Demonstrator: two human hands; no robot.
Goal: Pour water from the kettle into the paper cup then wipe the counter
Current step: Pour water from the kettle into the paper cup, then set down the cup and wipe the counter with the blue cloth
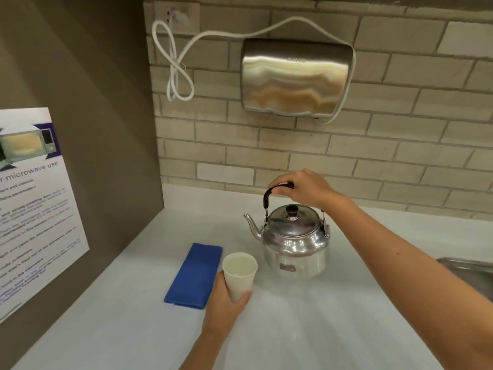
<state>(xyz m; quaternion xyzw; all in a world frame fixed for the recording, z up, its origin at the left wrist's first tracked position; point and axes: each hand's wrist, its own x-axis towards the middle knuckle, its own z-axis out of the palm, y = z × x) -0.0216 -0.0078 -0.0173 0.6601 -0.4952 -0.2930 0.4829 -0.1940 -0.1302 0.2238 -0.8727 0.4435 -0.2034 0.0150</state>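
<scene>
A shiny steel kettle (pixel 294 244) stands upright on the white counter (pixel 333 316), spout pointing left. My right hand (pixel 304 186) is closed around its black handle from above. A white paper cup (pixel 240 275) stands just left of and in front of the kettle, with what looks like water inside. My left hand (pixel 222 307) wraps around the cup's lower side. A folded blue cloth (pixel 196 275) lies flat on the counter directly left of the cup.
A steel hand dryer (pixel 296 76) with a looped white cord hangs on the brick wall behind. A brown side panel with a microwave notice (pixel 29 204) closes off the left. A metal sink edge (pixel 469 271) shows at the right.
</scene>
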